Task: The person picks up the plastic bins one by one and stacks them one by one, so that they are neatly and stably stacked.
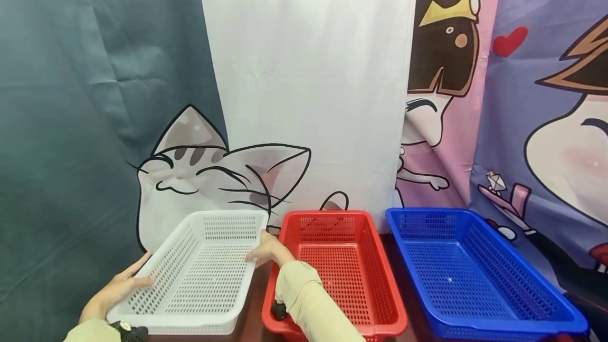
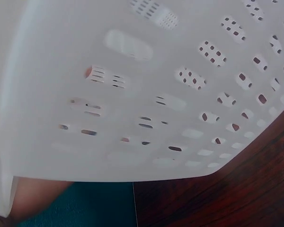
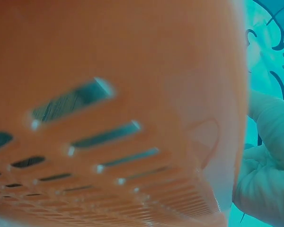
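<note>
A white plastic basket (image 1: 209, 271) with perforated walls and floor is at the left in the head view, nothing inside it. My left hand (image 1: 119, 286) grips its left rim, thumb over the inner side. On the opposite rim, my right hand (image 1: 268, 249) holds near the far right corner, with the thumb inside. The left wrist view is mostly filled by the basket's white wall (image 2: 132, 94), and a bit of the left hand (image 2: 38, 194) shows below. In the right wrist view the right hand (image 3: 270, 156) appears beyond an orange-tinted, slotted wall.
A red basket (image 1: 399, 321) stands right of the white one, with my right forearm (image 1: 313, 300) crossing over it. Farther right is a blue basket (image 1: 513, 326). The dark reddish wooden table (image 2: 217, 198) lies underneath. Behind hangs a printed cartoon curtain (image 1: 309, 67).
</note>
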Motion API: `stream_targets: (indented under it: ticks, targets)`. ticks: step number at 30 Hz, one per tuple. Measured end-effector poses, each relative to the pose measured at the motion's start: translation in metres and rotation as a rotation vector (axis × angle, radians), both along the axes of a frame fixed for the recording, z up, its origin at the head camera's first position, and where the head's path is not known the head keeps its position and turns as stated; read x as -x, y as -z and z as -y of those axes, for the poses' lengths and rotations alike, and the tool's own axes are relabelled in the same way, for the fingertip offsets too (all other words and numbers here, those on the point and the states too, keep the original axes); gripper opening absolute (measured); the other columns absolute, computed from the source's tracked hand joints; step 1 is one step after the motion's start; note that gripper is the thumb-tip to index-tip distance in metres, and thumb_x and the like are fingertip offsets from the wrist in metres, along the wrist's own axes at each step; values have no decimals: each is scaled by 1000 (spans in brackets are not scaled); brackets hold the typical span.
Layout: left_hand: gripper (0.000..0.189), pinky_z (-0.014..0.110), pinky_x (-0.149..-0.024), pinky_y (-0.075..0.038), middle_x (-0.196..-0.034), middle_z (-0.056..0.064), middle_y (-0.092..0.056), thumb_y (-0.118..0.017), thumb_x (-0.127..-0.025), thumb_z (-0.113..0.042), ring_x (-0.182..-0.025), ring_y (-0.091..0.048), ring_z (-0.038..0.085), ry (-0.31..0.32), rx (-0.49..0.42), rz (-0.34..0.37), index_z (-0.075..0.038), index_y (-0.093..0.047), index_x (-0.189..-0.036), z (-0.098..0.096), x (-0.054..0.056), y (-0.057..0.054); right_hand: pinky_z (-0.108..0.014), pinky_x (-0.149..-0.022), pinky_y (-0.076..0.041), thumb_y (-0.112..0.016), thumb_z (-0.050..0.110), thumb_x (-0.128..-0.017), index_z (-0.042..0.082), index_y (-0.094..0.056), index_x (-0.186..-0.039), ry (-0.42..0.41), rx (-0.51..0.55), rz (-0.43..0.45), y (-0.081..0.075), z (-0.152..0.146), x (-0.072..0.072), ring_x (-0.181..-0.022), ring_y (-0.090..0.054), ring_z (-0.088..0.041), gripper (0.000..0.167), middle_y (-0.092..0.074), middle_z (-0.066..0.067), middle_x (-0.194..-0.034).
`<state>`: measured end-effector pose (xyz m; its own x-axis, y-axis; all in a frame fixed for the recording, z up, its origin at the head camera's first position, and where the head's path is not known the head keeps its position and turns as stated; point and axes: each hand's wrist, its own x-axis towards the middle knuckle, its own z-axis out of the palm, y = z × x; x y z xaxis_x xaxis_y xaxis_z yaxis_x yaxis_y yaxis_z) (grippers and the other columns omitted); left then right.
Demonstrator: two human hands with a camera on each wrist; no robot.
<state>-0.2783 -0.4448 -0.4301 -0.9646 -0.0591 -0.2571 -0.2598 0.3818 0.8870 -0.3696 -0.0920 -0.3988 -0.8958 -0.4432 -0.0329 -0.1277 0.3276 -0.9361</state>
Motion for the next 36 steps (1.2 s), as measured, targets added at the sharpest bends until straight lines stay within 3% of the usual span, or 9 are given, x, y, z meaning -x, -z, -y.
stream_targets:
  ticks: [4, 13, 22, 26, 30, 33, 36]
  targets:
    - [88, 31, -79, -56, -138, 26, -53, -63, -90, -20, -95, -68, 16, 16, 6, -6, -15, -1, -153, 2, -2, 0, -44, -68, -61, -69, -15, -73, 2, -58, -108, -6, 19, 10, 1, 0, 0, -82, -73, -32, 41, -71, -22, -100]
    - [88, 34, -81, -55, -146, 31, -41, -62, -90, -18, -99, -66, 18, 72, 10, 2, -17, -1, -153, 3, -2, 1, -47, -69, -61, -68, -16, -72, 2, -59, -112, 15, -4, 1, 0, -1, -1, -79, -73, -29, 45, -71, -20, -100]
    - [87, 36, -81, -56, -144, 33, -43, -60, -91, -15, -99, -67, 19, 89, -3, 10, -15, 2, -152, 3, -3, 2, -44, -69, -61, -67, -16, -73, 4, -56, -116, -11, 22, 35, 1, -3, -2, -83, -73, -30, 50, -68, -26, -110]
    - [87, 35, -81, -56, -134, 26, -56, -58, -91, -12, -99, -66, 18, 124, -44, 7, -18, 4, -151, 6, -4, 2, -42, -68, -61, -66, -17, -73, 3, -56, -116, -12, 29, 36, 1, -3, -3, -85, -73, -31, 48, -67, -27, -112]
    - [88, 34, -81, -56, -126, 12, -64, -57, -90, -9, -98, -65, 16, 141, -71, 6, -27, 4, -151, 9, -4, -3, -43, -68, -61, -67, -16, -73, 3, -56, -112, 3, 30, 31, -2, -3, -4, -84, -73, -31, 45, -70, -22, -103]
    - [89, 34, -80, -56, -125, 11, -65, -57, -88, -9, -97, -65, 16, 134, -57, -5, -30, 2, -151, 11, -3, -10, -43, -67, -61, -68, -14, -74, 3, -56, -110, 11, 20, 27, -5, -2, -4, -82, -73, -30, 41, -71, -18, -97]
    - [88, 34, -79, -57, -124, 13, -65, -57, -88, -9, -95, -66, 17, 142, -35, -19, -26, 2, -151, 10, -1, -17, -43, -68, -61, -67, -14, -75, 2, -57, -109, 16, 10, 21, -8, -3, -3, -82, -73, -29, 39, -71, -18, -97]
